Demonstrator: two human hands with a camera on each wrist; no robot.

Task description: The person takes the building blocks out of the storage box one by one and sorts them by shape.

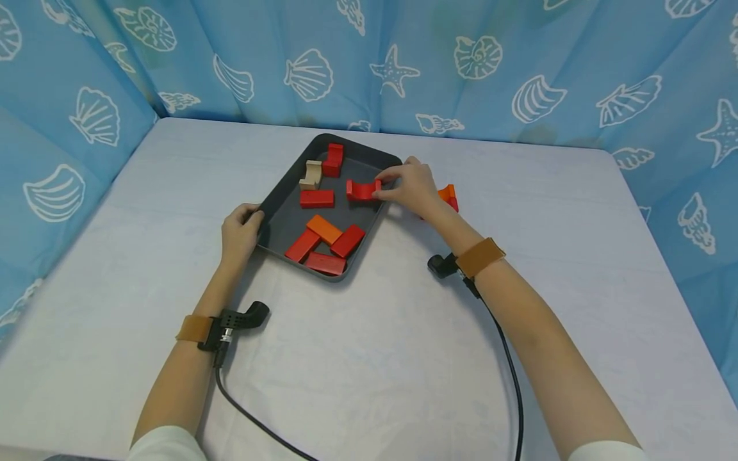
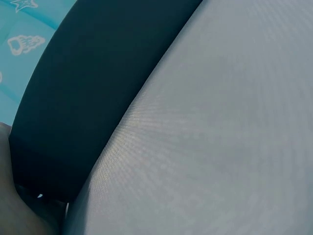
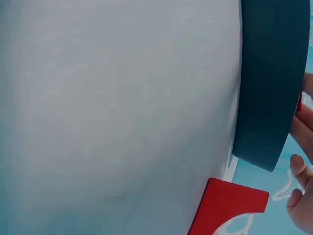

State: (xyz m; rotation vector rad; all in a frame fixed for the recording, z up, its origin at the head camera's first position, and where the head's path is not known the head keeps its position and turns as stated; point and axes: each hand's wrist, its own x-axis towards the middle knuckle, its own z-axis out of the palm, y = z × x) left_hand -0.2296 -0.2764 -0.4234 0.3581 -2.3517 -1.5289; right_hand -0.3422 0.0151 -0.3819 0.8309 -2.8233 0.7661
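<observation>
A dark grey rectangular tray lies at an angle on the table. My left hand grips its left corner; in the left wrist view, part of that hand shows against the tray's outer wall. Between thumb and fingers my right hand pinches one end of a red arch-shaped block at the tray's right side. Whether this block touches the tray floor I cannot tell. Inside are red rectangular blocks, an orange block, a red block with a curved cutout and a cream arch-shaped block.
Outside the tray, partly hidden behind the right forearm, are an orange arch-shaped block and red block parts; the right wrist view shows a red block with a curved cutout. A blue shell-patterned curtain borders the white table. Cables trail from both wrist cameras.
</observation>
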